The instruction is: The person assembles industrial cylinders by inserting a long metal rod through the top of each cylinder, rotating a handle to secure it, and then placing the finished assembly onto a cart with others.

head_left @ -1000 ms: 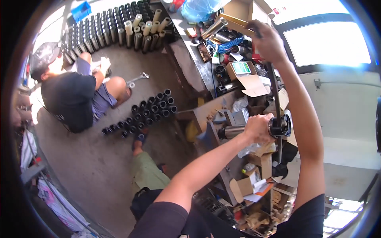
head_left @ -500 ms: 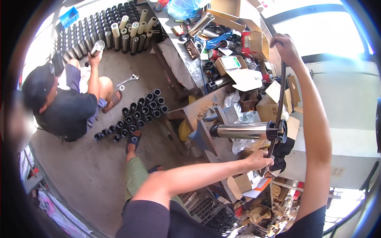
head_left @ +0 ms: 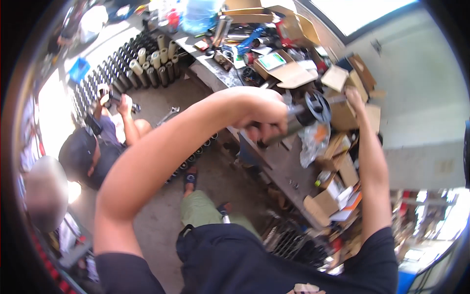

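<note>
Whereas it was on the bar earlier, the left hand (head_left: 267, 116) now grasps the metal cylinder (head_left: 295, 126) near the table (head_left: 289, 165) edge; levering has probably stopped. The right hand's (head_left: 354, 99) grasp cannot be determined.

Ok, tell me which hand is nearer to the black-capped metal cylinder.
Left. The left hand grips the black-capped metal cylinder, while the right hand is off to the right, beyond its capped end.

On inspection, a workshop: cluttered counter (head_left: 223, 76), ranked cylinders (head_left: 120, 66) standing on the floor (head_left: 159, 218) and, though blurred, apparently a wrench (head_left: 169, 115).
</note>
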The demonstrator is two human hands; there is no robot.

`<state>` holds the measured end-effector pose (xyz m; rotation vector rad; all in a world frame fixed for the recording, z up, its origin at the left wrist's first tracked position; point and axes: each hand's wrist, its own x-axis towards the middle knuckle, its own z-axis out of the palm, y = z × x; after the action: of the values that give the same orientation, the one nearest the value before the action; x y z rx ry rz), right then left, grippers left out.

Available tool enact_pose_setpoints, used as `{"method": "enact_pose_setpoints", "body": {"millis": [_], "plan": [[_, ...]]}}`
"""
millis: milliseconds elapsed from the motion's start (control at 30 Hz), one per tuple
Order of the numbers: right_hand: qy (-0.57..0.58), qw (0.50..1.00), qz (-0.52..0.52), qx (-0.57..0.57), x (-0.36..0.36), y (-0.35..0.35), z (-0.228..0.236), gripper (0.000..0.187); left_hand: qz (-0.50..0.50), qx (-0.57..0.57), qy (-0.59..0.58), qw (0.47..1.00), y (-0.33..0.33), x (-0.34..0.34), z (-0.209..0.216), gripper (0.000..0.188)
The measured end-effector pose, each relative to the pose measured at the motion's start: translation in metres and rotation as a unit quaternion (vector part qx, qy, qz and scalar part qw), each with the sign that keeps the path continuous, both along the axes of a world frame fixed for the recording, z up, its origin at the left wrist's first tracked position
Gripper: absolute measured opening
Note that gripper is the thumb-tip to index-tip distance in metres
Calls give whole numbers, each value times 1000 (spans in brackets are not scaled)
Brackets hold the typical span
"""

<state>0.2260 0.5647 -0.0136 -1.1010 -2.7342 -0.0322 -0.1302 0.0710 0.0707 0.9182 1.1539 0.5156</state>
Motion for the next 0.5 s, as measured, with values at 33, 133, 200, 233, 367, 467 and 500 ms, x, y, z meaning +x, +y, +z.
{"method": "enact_pose_setpoints", "body": {"millis": [33,133,200,233,367,467,500], "plan": [[-136,965,143,173,-49,-13,-5,21,33,118,224,967,-10,2,-9,12],[-119,934,194,274,-35,-38,-5,22,103,227,669,700,-4,68,-12,21],[9,977,25,210,-16,-64,8,40,147,224,716,645,13,76,-36,26],[81,978,-57,183,0,-77,16,50,107,212,746,622,21,83,-35,28],[34,971,-130,199,23,-282,35,48,70,503,719,474,36,-49,-79,22],[70,963,-241,100,52,-470,53,63,25,660,621,422,115,-65,-60,21],[78,958,-253,110,57,-482,58,60,28,661,612,434,135,-55,-63,21]]}}
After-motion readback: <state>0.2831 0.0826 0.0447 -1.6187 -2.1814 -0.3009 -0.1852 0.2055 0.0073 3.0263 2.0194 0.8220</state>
